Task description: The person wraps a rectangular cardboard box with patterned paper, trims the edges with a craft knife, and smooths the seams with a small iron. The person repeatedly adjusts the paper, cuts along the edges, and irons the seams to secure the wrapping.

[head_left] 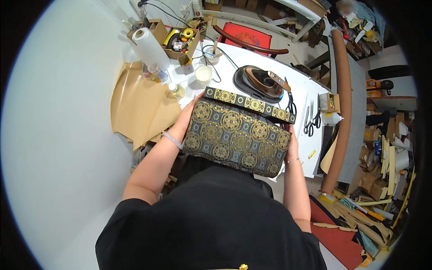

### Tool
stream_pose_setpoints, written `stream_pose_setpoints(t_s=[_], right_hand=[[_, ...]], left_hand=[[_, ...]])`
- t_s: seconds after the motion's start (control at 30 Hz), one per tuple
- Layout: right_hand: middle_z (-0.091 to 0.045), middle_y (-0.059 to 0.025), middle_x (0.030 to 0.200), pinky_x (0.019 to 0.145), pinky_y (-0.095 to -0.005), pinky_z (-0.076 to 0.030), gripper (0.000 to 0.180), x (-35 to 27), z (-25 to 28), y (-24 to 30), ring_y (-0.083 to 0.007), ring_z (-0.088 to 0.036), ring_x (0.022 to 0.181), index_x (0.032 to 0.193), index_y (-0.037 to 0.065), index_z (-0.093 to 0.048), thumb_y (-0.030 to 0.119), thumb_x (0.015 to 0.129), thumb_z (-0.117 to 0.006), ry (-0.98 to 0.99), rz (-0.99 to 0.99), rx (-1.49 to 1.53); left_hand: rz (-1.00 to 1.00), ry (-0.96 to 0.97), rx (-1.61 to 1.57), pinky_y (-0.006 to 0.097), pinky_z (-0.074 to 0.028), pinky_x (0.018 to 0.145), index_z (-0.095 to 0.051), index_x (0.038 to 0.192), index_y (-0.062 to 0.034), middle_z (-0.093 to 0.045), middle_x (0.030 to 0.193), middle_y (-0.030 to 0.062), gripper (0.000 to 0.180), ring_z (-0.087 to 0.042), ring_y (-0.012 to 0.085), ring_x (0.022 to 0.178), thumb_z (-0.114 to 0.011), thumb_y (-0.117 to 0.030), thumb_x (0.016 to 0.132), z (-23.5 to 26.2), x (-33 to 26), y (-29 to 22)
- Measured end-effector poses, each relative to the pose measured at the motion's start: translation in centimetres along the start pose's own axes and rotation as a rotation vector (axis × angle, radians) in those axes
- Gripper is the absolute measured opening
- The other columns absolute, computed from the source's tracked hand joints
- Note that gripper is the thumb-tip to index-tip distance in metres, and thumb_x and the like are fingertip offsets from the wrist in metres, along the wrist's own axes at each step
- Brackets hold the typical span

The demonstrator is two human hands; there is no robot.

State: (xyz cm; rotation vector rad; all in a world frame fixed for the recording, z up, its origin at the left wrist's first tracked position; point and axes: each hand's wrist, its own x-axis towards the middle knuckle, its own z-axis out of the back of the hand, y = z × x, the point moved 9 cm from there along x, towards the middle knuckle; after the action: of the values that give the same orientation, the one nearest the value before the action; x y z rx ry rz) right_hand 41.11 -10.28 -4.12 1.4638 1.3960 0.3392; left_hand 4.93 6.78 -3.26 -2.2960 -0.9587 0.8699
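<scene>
A box covered in dark brocade with gold round medallions (pixel 238 135) is raised over the near edge of the white table, tilted down to the right. Along its far side runs a raised strip in the same brocade (pixel 247 104), with a dark gap between the two near the right end. My left hand (pixel 194 107) grips the box's left end, and my right hand (pixel 293 140) holds the right end. Most of the fingers are hidden by the box. Just beyond it sits a black and brown iron (pixel 260 83), with black-handled scissors (pixel 291 107) beside it.
On the table (pixel 304 90), more scissors (pixel 313 123) and a white squeeze bottle (pixel 330 119) lie to the right. A tub of white paste (pixel 203 75), a small bottle (pixel 176 91) and brown paper (pixel 143 101) are at left. A red chair (pixel 246 37) stands behind; cables cross the tabletop.
</scene>
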Motion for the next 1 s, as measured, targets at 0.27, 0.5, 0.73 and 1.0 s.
stream_pose_setpoints(t_s=[0.27,0.5,0.73,1.0], right_hand=[[-0.059,-0.0106,0.134,0.091,-0.0381,-0.056,0.044,-1.6,1.1,-5.8,-0.0245,-0.063,0.111,0.138,0.002,-0.052,0.033,0.109,-0.045,-0.098,-0.160,0.416],[-0.061,-0.0112,0.129,0.100,-0.0393,-0.050,0.047,-0.8,1.0,-3.1,-0.0234,-0.059,0.116,0.133,0.005,-0.057,0.042,0.109,-0.043,-0.166,0.022,0.379],[-0.066,-0.0114,0.117,0.089,-0.0396,-0.056,0.046,-1.7,2.3,-2.7,-0.0242,-0.066,0.104,0.114,0.007,-0.061,0.049,0.107,-0.043,-0.267,-0.030,0.277],[-0.069,-0.0150,0.116,0.085,-0.0418,-0.059,0.052,-2.0,0.2,-4.4,-0.0287,-0.068,0.100,0.123,0.002,-0.061,0.047,0.108,-0.041,-0.234,-0.178,0.403]], left_hand=[[-0.015,-0.192,-0.091,0.029,-0.057,0.091,-0.047,0.148,-0.0027,-0.063,0.130,0.0077,0.044,-0.065,0.0161,0.109,-0.050,-0.023,0.109,1.0,-1.9,0.4],[-0.066,-0.209,-0.008,0.028,-0.056,0.090,-0.053,0.143,-0.0002,-0.066,0.125,0.0063,0.041,-0.065,0.0134,0.106,-0.050,-0.023,0.109,1.3,-1.5,-0.1],[-0.043,-0.257,0.010,0.027,-0.056,0.085,-0.058,0.134,0.0035,-0.069,0.114,0.0069,0.047,-0.065,0.0124,0.097,-0.049,-0.035,0.109,1.2,-1.9,-0.3],[-0.037,-0.296,0.045,0.027,-0.056,0.085,-0.057,0.137,0.0035,-0.069,0.115,0.0072,0.044,-0.066,0.0127,0.097,-0.047,-0.031,0.110,1.9,-2.1,-0.1]])
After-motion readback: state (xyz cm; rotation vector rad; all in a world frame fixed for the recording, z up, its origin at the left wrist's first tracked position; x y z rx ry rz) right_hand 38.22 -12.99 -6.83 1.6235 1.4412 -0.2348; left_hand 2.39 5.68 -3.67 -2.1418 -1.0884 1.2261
